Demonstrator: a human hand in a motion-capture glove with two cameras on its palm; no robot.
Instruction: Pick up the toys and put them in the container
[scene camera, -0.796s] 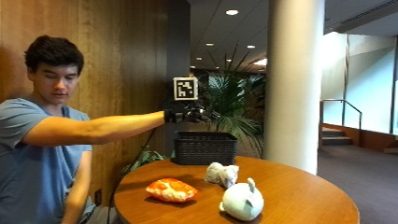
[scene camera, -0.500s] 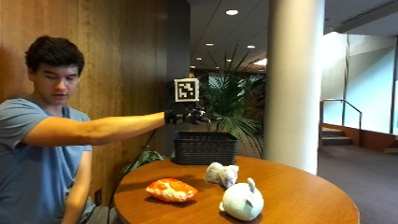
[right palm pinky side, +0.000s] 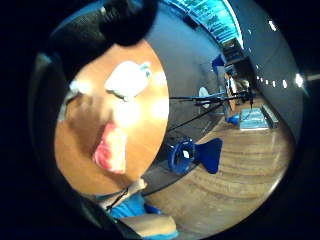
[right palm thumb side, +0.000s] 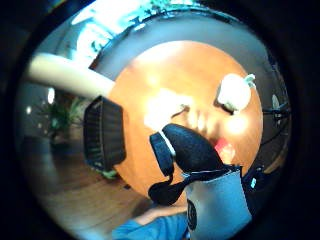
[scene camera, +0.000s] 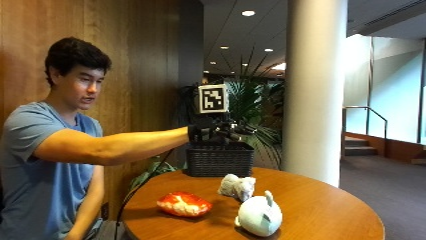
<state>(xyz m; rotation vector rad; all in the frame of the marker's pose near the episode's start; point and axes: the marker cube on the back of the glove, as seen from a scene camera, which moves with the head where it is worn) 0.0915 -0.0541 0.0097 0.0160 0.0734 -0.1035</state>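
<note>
Here, a person sat at the left side of a round wooden table (scene camera: 319, 210) and held the right arm straight out over it. The gloved right hand (scene camera: 208, 131) was up in the air, just above the dark woven basket (scene camera: 219, 160) that stood at the back edge of the table. I could not tell if its fingers were open or closed, and nothing showed in it. Three toys lay on the table in front of the basket. The orange and white toy (scene camera: 184, 204) was the one most to the left, near the person. A small pale fuzzy toy (scene camera: 237, 186) sat further right, close to the basket but not touching it. A white round toy (scene camera: 259, 216) with a pointy bit on top sat at the front, most to the right. None of the toys touched each other. A big white pillar (scene camera: 313, 90) stood behind the table on the right.
</note>
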